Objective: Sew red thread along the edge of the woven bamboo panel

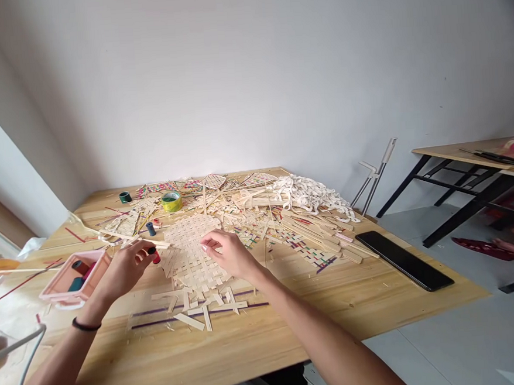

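My left hand (128,269) has its thumb and fingers closed at a small red spool (156,257) with a dark end, tilted beside the woven piece. My right hand (232,254) hovers at the right side of that pale woven bamboo piece (193,252), thumb and fingers drawn together. Anything in its fingertips is too small to make out. Behind the left hand a dark blue spool (151,228) stands upright. Cut pale strips (203,310) and thin purple strips (136,326) lie in front of the woven piece.
A pink basket (48,296) with spools stands left. Yellow tape (172,202) and a green roll (125,197) lie behind. White cord (305,192), wooden sticks (317,235) and a black phone (403,259) are right. A white cable (25,367) crosses the left front.
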### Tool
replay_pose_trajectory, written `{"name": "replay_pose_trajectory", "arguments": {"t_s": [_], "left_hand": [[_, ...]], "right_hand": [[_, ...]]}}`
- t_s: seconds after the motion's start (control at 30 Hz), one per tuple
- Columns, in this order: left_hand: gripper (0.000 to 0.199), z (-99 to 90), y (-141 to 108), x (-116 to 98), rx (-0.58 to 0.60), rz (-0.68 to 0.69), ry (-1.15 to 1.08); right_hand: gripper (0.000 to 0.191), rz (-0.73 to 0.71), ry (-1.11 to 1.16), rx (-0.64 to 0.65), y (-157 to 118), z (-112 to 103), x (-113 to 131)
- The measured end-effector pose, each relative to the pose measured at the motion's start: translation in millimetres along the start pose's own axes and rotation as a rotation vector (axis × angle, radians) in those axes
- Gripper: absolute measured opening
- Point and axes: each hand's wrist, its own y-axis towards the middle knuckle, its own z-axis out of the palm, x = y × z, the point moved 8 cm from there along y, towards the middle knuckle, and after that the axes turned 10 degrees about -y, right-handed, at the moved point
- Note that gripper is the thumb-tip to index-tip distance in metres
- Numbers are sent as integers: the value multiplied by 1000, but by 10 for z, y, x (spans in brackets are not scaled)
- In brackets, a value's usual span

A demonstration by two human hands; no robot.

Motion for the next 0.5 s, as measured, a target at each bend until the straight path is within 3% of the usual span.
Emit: {"name": "replay_pose_trajectory", "arguments": {"t_s": [0.1, 0.2, 0.37, 0.5], "left_hand": [[47, -20, -24, -175, 13, 1, -176], [51, -93, -51, -309, -40, 0, -166], [53, -161, -61, -310, -81, -54, -249], [48, -44, -72, -318, -28, -52, -482]], "right_hand": [[7, -6, -15, 4, -9, 12, 53], [8, -24, -8, 7, -10, 15, 101], [10, -17, -3, 27, -15, 52, 80], [9, -39, 27, 47, -27, 76, 106]]}}
